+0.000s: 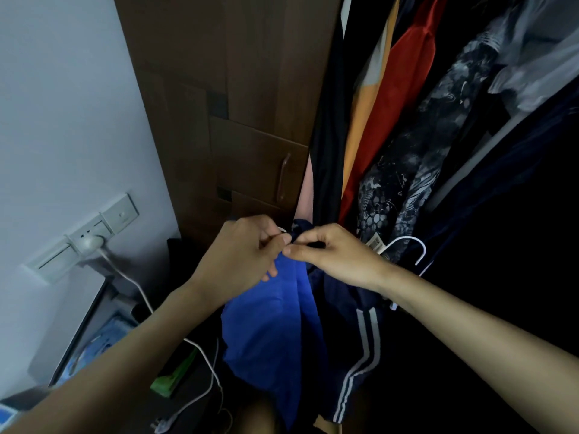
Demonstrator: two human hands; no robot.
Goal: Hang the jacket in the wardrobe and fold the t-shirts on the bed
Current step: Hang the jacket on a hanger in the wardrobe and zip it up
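The jacket [266,327] is being worked on right at the open wardrobe [219,89], so the hanging step is judged to be in hand, with the t-shirts not yet reached. The left hand [241,255] and the right hand [332,258] are brought together at the top of the garment, fingertips almost meeting; the left is pinched on something thin and white, and the right is pinched on a fold of dark navy cloth at the collar. Whether that white piece is a drawstring or the end of a hanger cannot be told in this dim light. A white hanger hook [413,249] is seen just beside the right wrist, curved and smooth, probably plastic, and a paper tag [374,244] lies close to it. The jacket is hung down between the forearms, in front of the wardrobe's left door: thin, slick cloth, bright blue on one face, navy on the other, with pale stripes run down one edge. Behind it a row of hanging clothes [404,89] is packed tight — orange, red, a grey print. The next move is reckoned to call for the collar to be settled on the hanger and the hook lifted to the rail, a gap being needed among those garments. A white cable [131,277] is plugged in at the wall's lower left
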